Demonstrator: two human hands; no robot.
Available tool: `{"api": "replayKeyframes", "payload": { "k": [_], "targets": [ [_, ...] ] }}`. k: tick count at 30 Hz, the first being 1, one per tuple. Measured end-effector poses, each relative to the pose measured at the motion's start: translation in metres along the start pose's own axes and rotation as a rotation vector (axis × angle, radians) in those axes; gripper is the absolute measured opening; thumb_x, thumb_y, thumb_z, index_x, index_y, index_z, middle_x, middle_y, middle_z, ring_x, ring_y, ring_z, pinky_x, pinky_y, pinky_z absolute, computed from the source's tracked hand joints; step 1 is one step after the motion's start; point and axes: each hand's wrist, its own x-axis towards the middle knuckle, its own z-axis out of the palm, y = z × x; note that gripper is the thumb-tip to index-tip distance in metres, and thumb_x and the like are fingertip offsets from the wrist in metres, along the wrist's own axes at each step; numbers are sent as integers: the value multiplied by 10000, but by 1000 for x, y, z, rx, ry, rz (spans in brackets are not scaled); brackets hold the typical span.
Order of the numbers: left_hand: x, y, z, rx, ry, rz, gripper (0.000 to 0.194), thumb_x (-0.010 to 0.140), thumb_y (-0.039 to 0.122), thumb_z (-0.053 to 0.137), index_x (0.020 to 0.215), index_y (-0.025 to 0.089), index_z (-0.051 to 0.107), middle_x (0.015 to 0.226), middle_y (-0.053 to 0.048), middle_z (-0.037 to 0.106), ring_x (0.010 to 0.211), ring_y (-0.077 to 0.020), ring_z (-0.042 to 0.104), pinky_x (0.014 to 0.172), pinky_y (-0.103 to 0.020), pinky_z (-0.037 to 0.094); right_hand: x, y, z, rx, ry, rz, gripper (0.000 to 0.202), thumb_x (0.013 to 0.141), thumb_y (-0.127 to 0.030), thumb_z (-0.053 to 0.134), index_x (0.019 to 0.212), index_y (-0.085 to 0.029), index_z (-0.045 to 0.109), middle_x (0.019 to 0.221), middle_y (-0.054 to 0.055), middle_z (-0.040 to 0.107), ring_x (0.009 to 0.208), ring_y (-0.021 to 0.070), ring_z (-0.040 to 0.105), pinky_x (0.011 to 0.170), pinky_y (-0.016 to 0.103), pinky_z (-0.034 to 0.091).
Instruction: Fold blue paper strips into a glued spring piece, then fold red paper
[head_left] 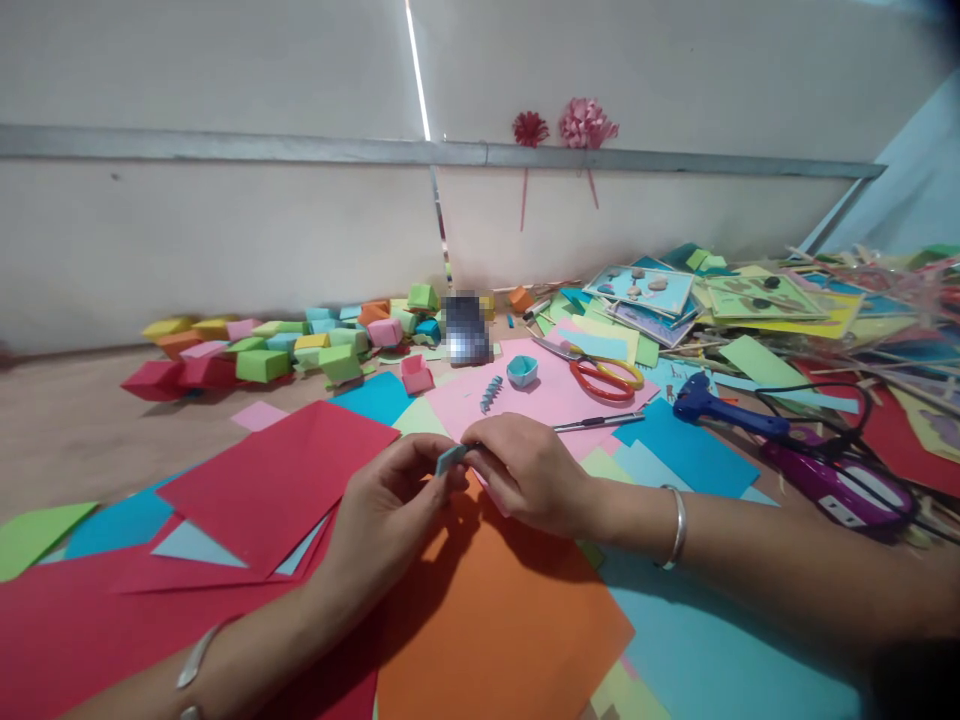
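Between my two hands is a small folded piece of light blue paper (450,460). My left hand (401,495) pinches its near side between thumb and fingers. My right hand (529,470) is closed at its other end, and its fingers hide part of the piece. Both hands are above a sheet of orange paper (510,610). Just beyond them, a pleated blue paper strip (491,394) and a small teal paper cup (523,371) rest on pink paper (555,400). A pen (598,422) lies beyond my right hand.
Scissors (604,380) with red and yellow handles, a blue-handled tool (727,410) and a purple corded device (840,485) lie to the right. Red paper sheets (281,485) spread on the left. Several coloured paper boxes (262,365) line the wall, where two paper flowers (589,124) hang.
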Motion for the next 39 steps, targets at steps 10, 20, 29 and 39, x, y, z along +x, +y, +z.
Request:
{"api": "replayKeyframes", "payload": {
  "k": [10,20,29,39],
  "targets": [
    [0,1,-3,85,26,101,128,781,316,721,791,192,689,702,0,673,655,-142,611,581,-226,489,3,-21,-3,461,33,475,90,843,-192,589,756,-183,566,654,-37,569,580,92,489,547,213,372],
    [-1,-6,-5,137,-25,354,50,831,211,662,871,219,690,810,8,673,730,-135,651,619,-211,558,3,-16,-2,579,63,462,111,787,-167,512,682,-201,496,604,-61,483,589,93,427,568,222,340],
    [0,-6,-5,95,-22,214,157,834,309,688,959,214,706,854,-8,697,713,-148,680,588,-234,593,2,-16,-2,554,62,472,118,835,-231,529,724,-204,498,619,-49,504,604,105,454,568,228,349],
    [3,-7,-8,252,-32,338,149,841,280,675,959,260,764,916,-21,741,813,-161,704,646,-233,600,1,-16,-3,566,48,448,153,874,-276,587,746,-198,555,643,-37,558,627,112,508,599,239,376]
  ]
}}
